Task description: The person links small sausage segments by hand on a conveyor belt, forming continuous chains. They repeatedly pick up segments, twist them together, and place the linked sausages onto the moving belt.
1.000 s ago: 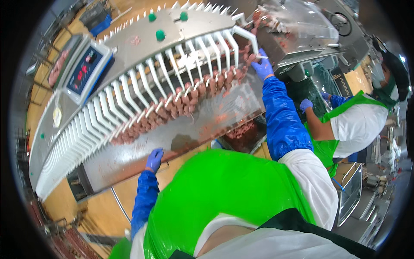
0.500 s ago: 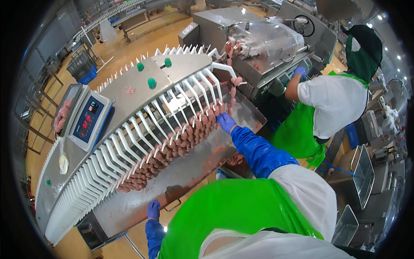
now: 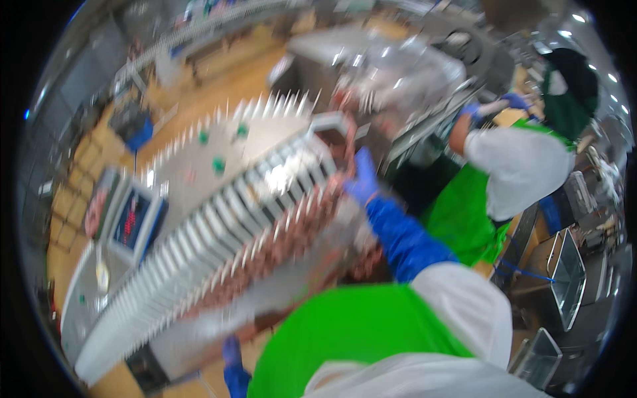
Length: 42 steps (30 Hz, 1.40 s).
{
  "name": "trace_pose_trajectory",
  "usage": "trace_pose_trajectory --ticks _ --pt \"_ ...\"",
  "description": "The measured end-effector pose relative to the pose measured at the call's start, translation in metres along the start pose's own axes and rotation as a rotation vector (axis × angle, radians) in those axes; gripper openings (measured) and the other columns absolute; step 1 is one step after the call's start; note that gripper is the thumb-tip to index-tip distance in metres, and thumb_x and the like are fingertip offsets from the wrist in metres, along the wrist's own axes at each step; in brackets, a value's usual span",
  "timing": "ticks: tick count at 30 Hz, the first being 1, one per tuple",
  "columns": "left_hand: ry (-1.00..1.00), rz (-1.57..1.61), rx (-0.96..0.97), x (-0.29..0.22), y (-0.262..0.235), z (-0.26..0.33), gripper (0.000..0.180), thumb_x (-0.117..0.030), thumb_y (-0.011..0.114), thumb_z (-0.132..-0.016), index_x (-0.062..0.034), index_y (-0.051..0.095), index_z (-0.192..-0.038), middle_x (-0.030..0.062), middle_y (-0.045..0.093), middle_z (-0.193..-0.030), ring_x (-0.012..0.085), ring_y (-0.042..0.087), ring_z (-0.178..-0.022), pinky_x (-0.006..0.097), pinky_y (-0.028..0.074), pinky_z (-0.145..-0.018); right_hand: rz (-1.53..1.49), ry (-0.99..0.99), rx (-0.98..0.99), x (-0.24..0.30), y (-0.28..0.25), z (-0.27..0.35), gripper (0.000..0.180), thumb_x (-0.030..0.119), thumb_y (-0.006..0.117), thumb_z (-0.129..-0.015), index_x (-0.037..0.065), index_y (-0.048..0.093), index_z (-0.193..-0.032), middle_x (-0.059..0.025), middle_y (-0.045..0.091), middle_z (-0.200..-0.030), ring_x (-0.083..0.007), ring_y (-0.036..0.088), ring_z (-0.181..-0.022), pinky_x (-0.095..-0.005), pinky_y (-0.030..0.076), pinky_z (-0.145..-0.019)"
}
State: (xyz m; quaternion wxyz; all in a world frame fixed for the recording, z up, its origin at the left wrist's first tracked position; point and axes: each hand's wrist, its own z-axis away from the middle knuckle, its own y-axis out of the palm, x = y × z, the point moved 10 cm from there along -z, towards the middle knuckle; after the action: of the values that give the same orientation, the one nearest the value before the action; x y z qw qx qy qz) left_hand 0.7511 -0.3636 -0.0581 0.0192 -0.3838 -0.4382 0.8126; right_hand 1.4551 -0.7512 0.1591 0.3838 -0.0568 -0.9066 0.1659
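Note:
My right hand, gloved in purple, is beside the chain of linked sausages at the rack's right end. Its fingers stretch upward, with the thumb apart; motion blur hides whether they touch the sausages. Loops of brown-pink sausages hang in a long row from the white hooks of a curved metal rack. Low in front, next to the apron, hangs my left hand, away from the rack. Its fingers are too blurred to read.
A scale with a lit display stands on the rack's left. Under the sausages lies a metal tray. Behind is a machine with a clear cover. At right a co-worker holds a pale, long thing. Metal bins stand farther right.
My right hand has moved from the hanging sausages up and right to the chain at the rack's end. The row of hooks has shifted along the rack. The co-worker's second hand has come into view.

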Motion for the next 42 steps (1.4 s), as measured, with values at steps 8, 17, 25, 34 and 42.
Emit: trace_pose_trajectory --ticks 8,17,25,34,42 --pt "0.169 -0.527 0.049 -0.008 0.042 -0.047 0.037 -0.027 0.042 -0.099 -0.0044 0.057 -0.125 0.0222 0.061 -0.12 0.0354 0.056 -0.116 0.043 0.047 -0.096 -0.608 0.414 0.654 0.028 0.091 0.09 0.043 0.042 0.045 -0.102 0.004 0.053 -0.119 -0.0071 0.064 -0.093 -0.0183 0.058 -0.083 -0.0373 0.049 -0.074" --pt "0.1 -0.066 -0.038 -0.065 0.054 -0.064 0.045 -0.035 0.045 -0.096 -0.0027 0.061 -0.122 0.0196 0.063 -0.118 0.0332 0.058 -0.112 0.04 0.046 -0.097 0.057 0.164 0.941 -0.015 0.047 0.154 0.038 0.041 0.054 -0.095 0.004 0.055 -0.106 -0.0161 0.062 -0.087 -0.0328 0.062 -0.083 -0.0412 0.048 -0.079" --pt "-0.049 0.203 0.019 -0.024 0.04 -0.029 0.038 -0.032 0.048 -0.095 -0.0027 0.061 -0.116 0.0158 0.063 -0.107 0.0256 0.059 -0.098 0.038 0.047 -0.086 0.073 -0.017 -0.041 0.031 -0.045 0.024 0.101 0.035 0.084 -0.072 -0.001 0.027 -0.147 -0.0215 0.039 -0.144 -0.033 0.041 -0.132 -0.0418 0.033 -0.11" --pt "-0.084 0.347 -0.152 -0.013 -0.002 0.034 0.034 -0.023 0.051 -0.095 0.0028 0.062 -0.115 0.0124 0.066 -0.098 0.0213 0.062 -0.088 0.034 0.05 -0.082 -0.649 0.377 0.367 0.032 0.084 0.052 0.032 0.023 0.054 -0.099 0.003 0.055 -0.124 -0.0043 0.063 -0.098 -0.0128 0.06 -0.09 -0.0302 0.05 -0.081" --pt "-0.395 0.416 -0.149 0.022 -0.006 0.064 0.032 -0.025 0.053 -0.096 -0.0053 0.061 -0.119 0.0099 0.067 -0.105 0.0192 0.064 -0.093 0.031 0.048 -0.074 0.044 0.379 0.482 0.022 0.079 0.13 0.036 0.038 0.056 -0.095 0.004 0.055 -0.106 -0.0142 0.062 -0.084 -0.0277 0.063 -0.077 -0.0425 0.049 -0.073"
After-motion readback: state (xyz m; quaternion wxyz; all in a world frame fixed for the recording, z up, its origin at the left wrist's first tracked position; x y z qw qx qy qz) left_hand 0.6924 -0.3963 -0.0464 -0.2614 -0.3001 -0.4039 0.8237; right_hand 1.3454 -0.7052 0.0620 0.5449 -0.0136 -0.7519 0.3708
